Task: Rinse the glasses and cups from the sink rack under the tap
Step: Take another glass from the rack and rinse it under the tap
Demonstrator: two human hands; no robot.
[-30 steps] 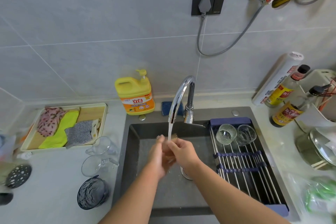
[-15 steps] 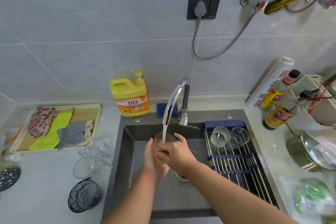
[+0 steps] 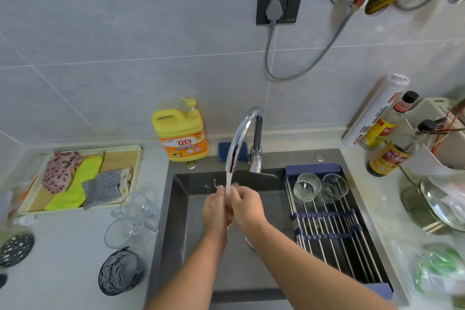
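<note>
Pouring from the tap point(image 3: 242, 131), water hits hands joined over the sink point(image 3: 180, 221). Left hand point(image 3: 215, 211) and right hand point(image 3: 247, 206) curl round a glass point(image 3: 236, 183), nearly hidden by fingers and stream. Ribbed glass point(image 3: 307, 187) and plain glass point(image 3: 334, 187) sit at the rack point(image 3: 327, 215) far end.

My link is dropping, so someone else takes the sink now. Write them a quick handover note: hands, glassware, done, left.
Left hand and right hand: both curled round a clear glass, mostly hidden, under the running tap.
Sink rack: ribbed glass and plain glass wait at its far end.
Counter on the left: far handled cup, near handled cup and dark blue glass cup, apparently done.
Left: finish this one, set it down, rinse the rack's two.
</note>
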